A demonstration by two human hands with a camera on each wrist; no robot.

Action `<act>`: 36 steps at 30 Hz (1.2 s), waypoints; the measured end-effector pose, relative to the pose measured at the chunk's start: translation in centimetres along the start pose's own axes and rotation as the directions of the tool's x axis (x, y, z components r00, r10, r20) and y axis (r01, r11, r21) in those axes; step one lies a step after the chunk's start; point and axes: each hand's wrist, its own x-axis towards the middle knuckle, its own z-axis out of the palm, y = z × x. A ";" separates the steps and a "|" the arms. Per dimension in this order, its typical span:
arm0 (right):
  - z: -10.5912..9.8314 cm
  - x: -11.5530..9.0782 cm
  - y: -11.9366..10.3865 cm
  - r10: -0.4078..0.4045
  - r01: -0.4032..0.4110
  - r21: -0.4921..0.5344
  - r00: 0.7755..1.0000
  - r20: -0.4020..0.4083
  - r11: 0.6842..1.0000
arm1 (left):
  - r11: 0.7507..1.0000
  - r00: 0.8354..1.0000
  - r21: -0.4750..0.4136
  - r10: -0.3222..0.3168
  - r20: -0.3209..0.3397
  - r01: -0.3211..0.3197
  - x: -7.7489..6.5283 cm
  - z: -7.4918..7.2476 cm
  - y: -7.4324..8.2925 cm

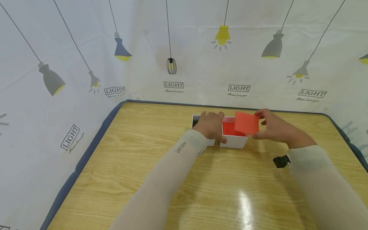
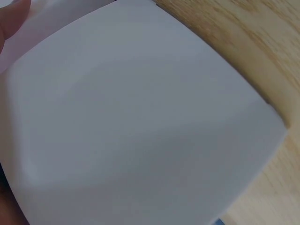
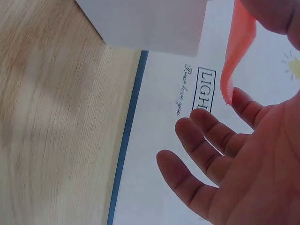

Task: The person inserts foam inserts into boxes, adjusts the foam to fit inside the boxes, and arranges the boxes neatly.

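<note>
My right hand (image 1: 274, 126) pinches a thin coral-red square cloth (image 1: 246, 123) along its right edge. The cloth (image 3: 238, 44) hangs between thumb and index finger in the right wrist view, the other fingers spread apart. It overlaps the right part of a white box (image 1: 233, 142). More red material (image 1: 230, 128) shows inside that box. My left hand (image 1: 211, 124) holds the box's left side, thumb at its front corner and fingertips at the back. In the left wrist view, a white box wall (image 2: 140, 108) nearly fills the picture, with a fingertip (image 2: 11, 18) at upper left.
A second white box (image 1: 196, 117) with a dark inside stands to the left, mostly hidden behind my left hand. Both boxes stand on a wooden table (image 1: 138, 153). A white cloth wall printed with lamps (image 1: 198, 64) rises behind it. A black device (image 1: 280, 162) hangs at my right wrist.
</note>
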 end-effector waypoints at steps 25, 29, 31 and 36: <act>1.6 1.9 -2.0 -0.020 0.019 0.019 0.996 0.084 1.000 | 1.000 0.999 -0.018 0.022 -0.028 -0.023 0.1 0.2 -0.2; 1.6 2.0 -2.3 -0.030 0.028 0.021 0.995 0.096 0.999 | 0.999 0.999 -0.020 0.026 -0.033 -0.027 0.0 0.1 -0.3; 1.6 2.1 -2.4 -0.033 0.031 0.018 0.994 0.100 0.999 | 0.999 0.999 -0.019 0.026 -0.033 -0.027 0.1 0.2 -0.3; 1.7 2.3 -2.6 -0.040 0.039 0.015 0.994 0.101 0.999 | 0.999 0.999 -0.005 0.034 -0.030 -0.034 0.2 0.3 -0.3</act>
